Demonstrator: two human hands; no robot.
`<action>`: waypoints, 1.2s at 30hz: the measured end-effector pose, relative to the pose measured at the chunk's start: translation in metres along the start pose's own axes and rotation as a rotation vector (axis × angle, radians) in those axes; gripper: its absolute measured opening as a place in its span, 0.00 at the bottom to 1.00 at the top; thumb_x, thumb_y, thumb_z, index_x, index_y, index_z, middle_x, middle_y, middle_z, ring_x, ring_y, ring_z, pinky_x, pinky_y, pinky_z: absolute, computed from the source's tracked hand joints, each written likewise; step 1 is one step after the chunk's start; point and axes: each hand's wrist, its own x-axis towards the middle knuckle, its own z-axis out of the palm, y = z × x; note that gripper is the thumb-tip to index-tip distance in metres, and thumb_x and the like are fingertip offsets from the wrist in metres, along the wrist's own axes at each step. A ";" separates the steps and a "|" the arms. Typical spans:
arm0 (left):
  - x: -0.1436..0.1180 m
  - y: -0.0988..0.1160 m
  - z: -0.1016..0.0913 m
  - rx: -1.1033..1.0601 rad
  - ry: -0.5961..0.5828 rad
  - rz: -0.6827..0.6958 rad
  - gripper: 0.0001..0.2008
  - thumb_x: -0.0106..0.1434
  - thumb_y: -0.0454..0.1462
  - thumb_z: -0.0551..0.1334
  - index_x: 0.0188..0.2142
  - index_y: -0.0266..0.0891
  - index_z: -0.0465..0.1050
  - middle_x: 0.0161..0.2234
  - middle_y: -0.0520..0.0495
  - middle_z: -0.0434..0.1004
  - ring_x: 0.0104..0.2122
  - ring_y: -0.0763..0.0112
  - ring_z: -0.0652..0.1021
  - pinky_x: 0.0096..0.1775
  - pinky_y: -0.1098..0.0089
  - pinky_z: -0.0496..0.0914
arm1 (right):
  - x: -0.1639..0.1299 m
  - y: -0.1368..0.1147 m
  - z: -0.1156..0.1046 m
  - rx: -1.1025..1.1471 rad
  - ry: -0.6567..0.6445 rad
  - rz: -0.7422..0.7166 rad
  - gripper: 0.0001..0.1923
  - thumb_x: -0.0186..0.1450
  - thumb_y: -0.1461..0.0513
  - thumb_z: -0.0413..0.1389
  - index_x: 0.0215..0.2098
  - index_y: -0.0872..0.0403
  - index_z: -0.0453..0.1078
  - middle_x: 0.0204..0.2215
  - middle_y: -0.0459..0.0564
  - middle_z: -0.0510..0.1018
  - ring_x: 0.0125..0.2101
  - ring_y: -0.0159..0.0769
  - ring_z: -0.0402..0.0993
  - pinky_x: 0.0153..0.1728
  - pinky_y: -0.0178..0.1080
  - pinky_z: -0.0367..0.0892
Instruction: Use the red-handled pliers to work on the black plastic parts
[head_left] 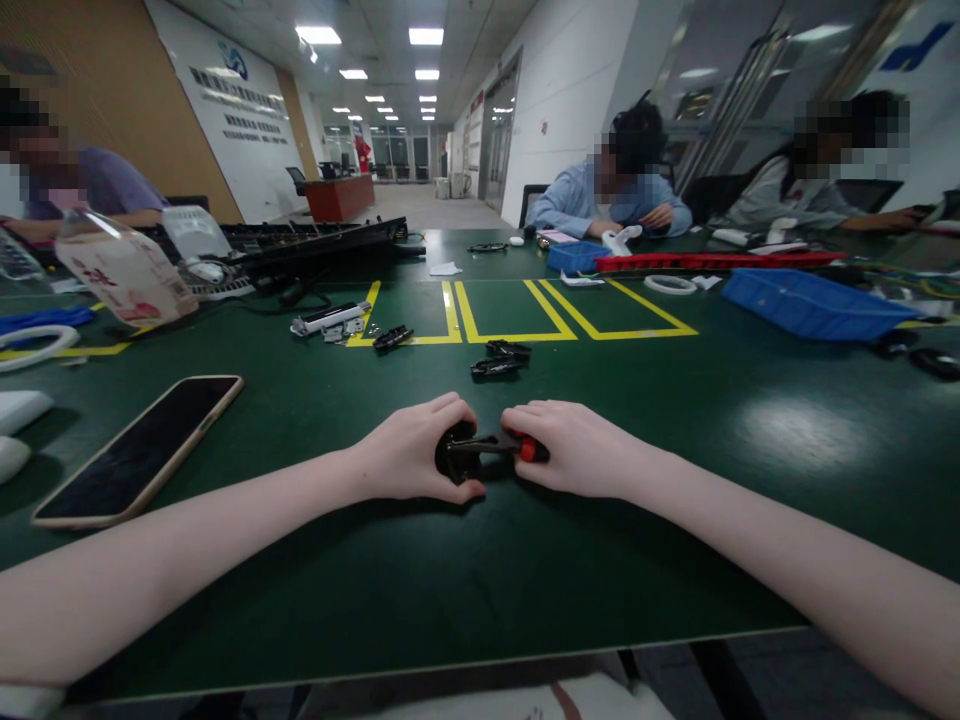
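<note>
Near the middle of the green table, my left hand (pixel 409 450) is closed around a small black part (pixel 456 462), with thumb and fingers on either side of it. My right hand (pixel 581 448) grips a hand tool with a red and black handle (pixel 531 449). The tool's dark, narrow front end reaches left to the black part; its exact kind is hard to make out. Just beyond my hands lie two similar black parts, one nearer (pixel 495 368) and one farther (pixel 508 349). Another black piece (pixel 393 337) rests farther left.
A phone (pixel 142 450) lies at left, with a plastic bottle (pixel 124 265) beyond it. Metal and white pieces (pixel 330 320) sit near the yellow tape marks (pixel 517 338). A blue tray (pixel 817 303) stands at right. Other people sit around the far side.
</note>
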 end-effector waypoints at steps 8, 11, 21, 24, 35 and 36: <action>0.000 0.004 -0.001 -0.016 -0.010 -0.026 0.26 0.54 0.52 0.69 0.45 0.39 0.68 0.41 0.46 0.75 0.37 0.63 0.76 0.38 0.65 0.71 | 0.003 0.000 -0.003 -0.022 -0.019 -0.014 0.05 0.62 0.60 0.58 0.36 0.52 0.66 0.31 0.48 0.76 0.31 0.38 0.72 0.32 0.38 0.61; 0.003 0.002 -0.004 -0.084 -0.018 -0.076 0.24 0.54 0.52 0.69 0.43 0.39 0.70 0.39 0.47 0.76 0.36 0.64 0.76 0.36 0.66 0.70 | 0.008 0.003 -0.006 -0.037 -0.009 -0.029 0.06 0.61 0.62 0.58 0.36 0.52 0.66 0.31 0.48 0.76 0.31 0.39 0.72 0.33 0.39 0.62; 0.014 -0.015 -0.012 -0.131 -0.032 -0.122 0.24 0.56 0.55 0.68 0.40 0.38 0.74 0.37 0.48 0.78 0.35 0.65 0.76 0.34 0.68 0.67 | 0.038 0.023 -0.002 -0.145 0.049 -0.080 0.11 0.57 0.72 0.57 0.37 0.54 0.69 0.35 0.52 0.77 0.36 0.39 0.72 0.35 0.38 0.62; 0.016 -0.021 -0.011 -0.142 0.022 -0.140 0.23 0.56 0.54 0.68 0.41 0.38 0.73 0.36 0.49 0.77 0.33 0.67 0.75 0.34 0.69 0.67 | 0.048 0.025 0.002 -0.183 0.045 -0.055 0.14 0.56 0.73 0.56 0.39 0.55 0.69 0.36 0.54 0.78 0.39 0.42 0.73 0.37 0.39 0.62; 0.022 -0.032 -0.008 -0.120 0.177 -0.097 0.21 0.54 0.48 0.70 0.40 0.39 0.69 0.36 0.50 0.73 0.34 0.68 0.73 0.35 0.68 0.67 | 0.054 0.028 0.002 -0.115 0.034 -0.022 0.12 0.58 0.70 0.56 0.40 0.54 0.69 0.40 0.54 0.80 0.42 0.44 0.76 0.40 0.39 0.64; 0.022 -0.033 -0.007 -0.107 0.201 -0.080 0.21 0.53 0.47 0.70 0.40 0.39 0.68 0.37 0.50 0.73 0.35 0.67 0.73 0.36 0.67 0.67 | 0.053 0.028 0.002 -0.102 0.034 -0.013 0.11 0.59 0.69 0.56 0.40 0.53 0.69 0.39 0.54 0.80 0.40 0.43 0.77 0.38 0.39 0.64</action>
